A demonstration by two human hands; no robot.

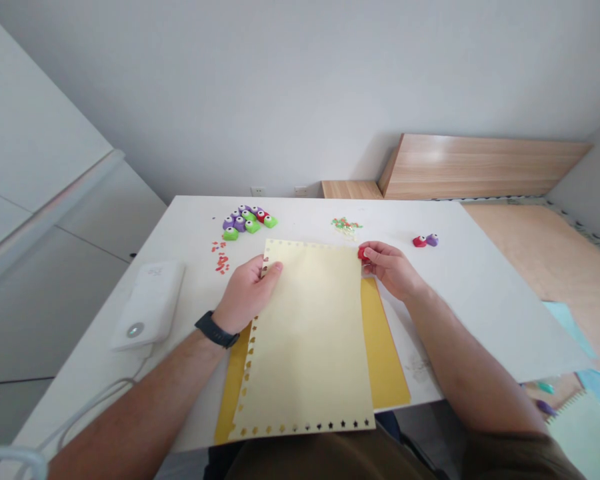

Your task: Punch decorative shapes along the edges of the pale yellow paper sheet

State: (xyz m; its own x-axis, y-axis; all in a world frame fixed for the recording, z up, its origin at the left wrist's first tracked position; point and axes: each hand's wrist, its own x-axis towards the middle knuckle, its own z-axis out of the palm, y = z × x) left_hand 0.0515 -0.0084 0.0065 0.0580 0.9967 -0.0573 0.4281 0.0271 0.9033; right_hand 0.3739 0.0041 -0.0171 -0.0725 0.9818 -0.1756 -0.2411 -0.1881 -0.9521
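Right grip (390,270) around red plastic punch (363,253)

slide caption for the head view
Left hand grips a pale yellow sheet with punched edges while the right hand holds a small red punch at its top corner

your white table and what lies on it

your white table (480,293) carries a heap of purple, green and red punches (247,221) at the far left, with red paper scraps (221,260) just nearer you. a confetti pile (346,225) sits far centre. a red and purple pair of punches (425,241) sits to the right. a white box (149,303) with its cable (105,393) lies left. a dark yellow sheet (383,353) lies at the near edge, under a pale sheet (307,333).
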